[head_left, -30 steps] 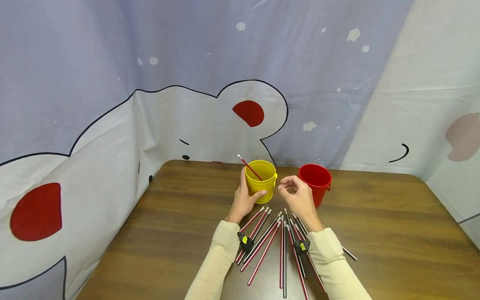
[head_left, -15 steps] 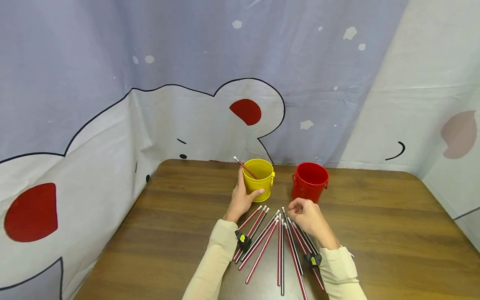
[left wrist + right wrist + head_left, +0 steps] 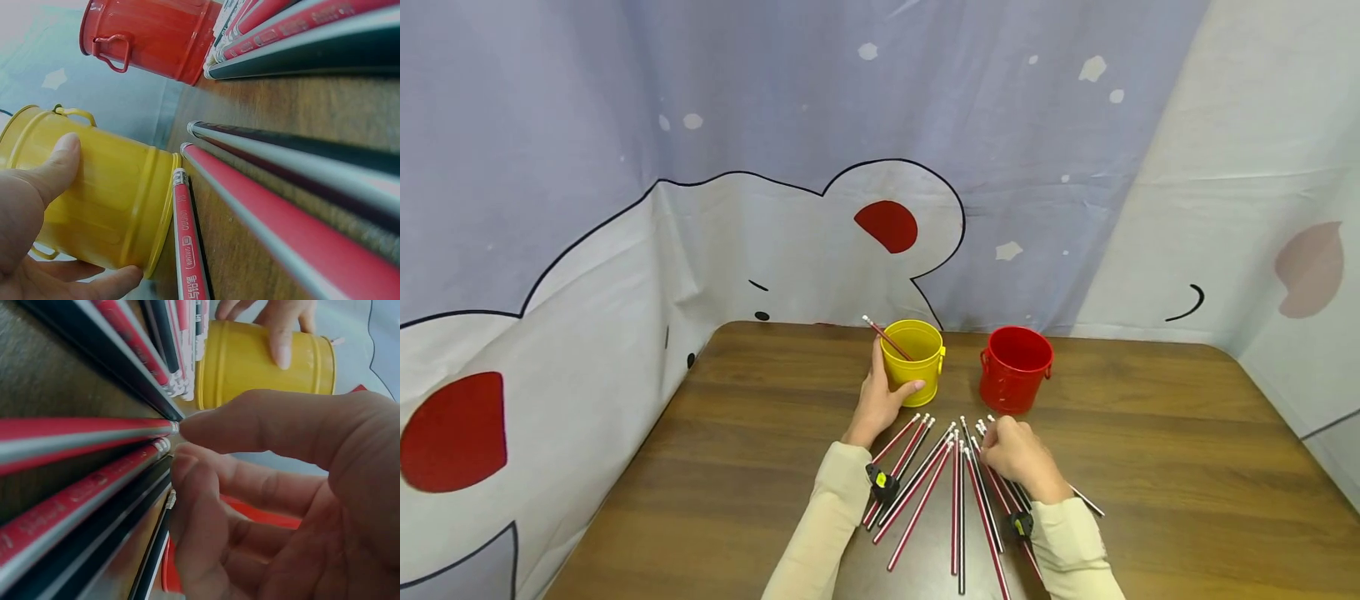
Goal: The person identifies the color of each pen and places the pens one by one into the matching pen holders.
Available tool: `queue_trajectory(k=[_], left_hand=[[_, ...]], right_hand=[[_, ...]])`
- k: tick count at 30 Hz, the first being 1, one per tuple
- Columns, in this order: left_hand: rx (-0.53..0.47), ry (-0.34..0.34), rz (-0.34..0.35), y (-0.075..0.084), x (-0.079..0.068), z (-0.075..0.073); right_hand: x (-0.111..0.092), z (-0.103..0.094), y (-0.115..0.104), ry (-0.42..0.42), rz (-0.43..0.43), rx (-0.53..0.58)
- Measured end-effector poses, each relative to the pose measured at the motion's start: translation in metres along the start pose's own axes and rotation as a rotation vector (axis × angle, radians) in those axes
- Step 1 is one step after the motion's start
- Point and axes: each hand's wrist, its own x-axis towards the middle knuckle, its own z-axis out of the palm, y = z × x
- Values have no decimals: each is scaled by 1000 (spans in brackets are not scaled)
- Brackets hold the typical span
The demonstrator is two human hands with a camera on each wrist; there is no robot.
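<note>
Left grip (image 3: 876,403) clamps smooth yellow bucket (image 3: 919,372); right grip (image 3: 1021,455), fingertips apart, hovers at slim pencils (image 3: 87,429); wood-grained tabletop (image 3: 760,475), creased curtain (image 3: 745,100).

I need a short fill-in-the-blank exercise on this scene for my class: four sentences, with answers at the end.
1. The left hand grips the yellow bucket, from which a single ____ sticks out.
2. In the head view, the red bucket stands to the ____ of the yellow bucket.
3. The loose pencils come in two main colours, red and ____.
4. The right hand is nearer the ____ bucket.

Missing words: pencil; right; black; red.
</note>
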Motion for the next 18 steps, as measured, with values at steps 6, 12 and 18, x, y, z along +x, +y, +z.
queue_trajectory(k=[6, 12, 18], left_hand=[[-11, -10, -8, 0, -1, -1], [-16, -5, -6, 0, 0, -1], [-6, -5, -11, 1, -1, -1]], right_hand=[[-2, 0, -1, -13, 60, -35], [-1, 1, 0, -17, 79, -41], [-3, 2, 2, -41, 68, -65]])
